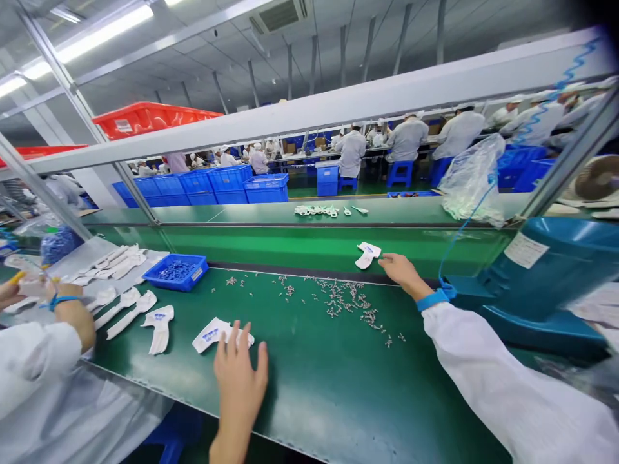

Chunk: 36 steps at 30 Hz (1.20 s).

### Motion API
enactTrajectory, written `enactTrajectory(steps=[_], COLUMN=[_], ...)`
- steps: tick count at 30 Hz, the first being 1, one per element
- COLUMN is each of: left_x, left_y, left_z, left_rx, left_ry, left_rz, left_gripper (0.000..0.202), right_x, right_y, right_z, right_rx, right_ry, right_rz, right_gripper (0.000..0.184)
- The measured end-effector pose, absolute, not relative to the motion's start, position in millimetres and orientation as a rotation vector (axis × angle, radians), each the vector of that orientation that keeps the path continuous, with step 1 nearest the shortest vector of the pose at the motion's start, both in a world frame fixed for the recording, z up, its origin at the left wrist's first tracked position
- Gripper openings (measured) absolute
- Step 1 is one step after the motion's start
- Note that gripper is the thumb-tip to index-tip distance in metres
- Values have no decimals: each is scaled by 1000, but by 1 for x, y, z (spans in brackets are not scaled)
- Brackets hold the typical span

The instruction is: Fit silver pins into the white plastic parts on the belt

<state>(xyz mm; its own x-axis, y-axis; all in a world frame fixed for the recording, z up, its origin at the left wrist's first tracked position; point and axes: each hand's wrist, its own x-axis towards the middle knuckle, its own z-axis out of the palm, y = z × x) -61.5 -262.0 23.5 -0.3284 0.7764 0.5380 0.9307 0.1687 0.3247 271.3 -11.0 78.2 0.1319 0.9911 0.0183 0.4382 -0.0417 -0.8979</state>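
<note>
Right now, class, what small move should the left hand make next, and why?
Perhaps close the left hand on the blue-marked white part before it: spread open, it overlaps one end, while the right hand is at another white part.

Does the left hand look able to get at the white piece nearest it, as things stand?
Probably yes: the left hand is open, over the right end of the white piece on the green table, with no other thing seen between them. Whether they touch, I can't tell.
</note>
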Motion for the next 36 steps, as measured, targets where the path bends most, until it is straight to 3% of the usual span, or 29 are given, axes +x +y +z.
enactTrajectory(steps=[4,7,10,13,18,21,27,36], left_x=[-106,-108,-83,-45,8,32,70,74], left_y=[-256,-261,-276,-294,-273,-218,-131,-131], left_z=[14,0,-4,5,41,60,58,46], left_rx=[-1608,-1826,-2102,-2398,-2853,-2954,-3132,-2997], left_ry=[-2295,-2194,-2032,-1937,-1817,-1701,-1543,-1541], left_rz=[-627,-695,-786,-768,-752,-1069,-1122,-1164], left_gripper=[48,46,43,47,58,37,18,24], right_x=[310,328,330,323,302,285,269,261], right_y=[-75,-126,-150,-150,-136,-131,-132,-134], right_z=[55,33,21,24,45,49,42,41], right_rx=[-1545,-1539,-1605,-1620,-1503,-1366,-1223,-1178], right_ry=[-1741,-1980,-2069,-2078,-2114,-1997,-1719,-1491], right_rz=[934,869,731,674,782,1037,1347,1404], right_gripper=[18,26,22,14,22,29,36,38])
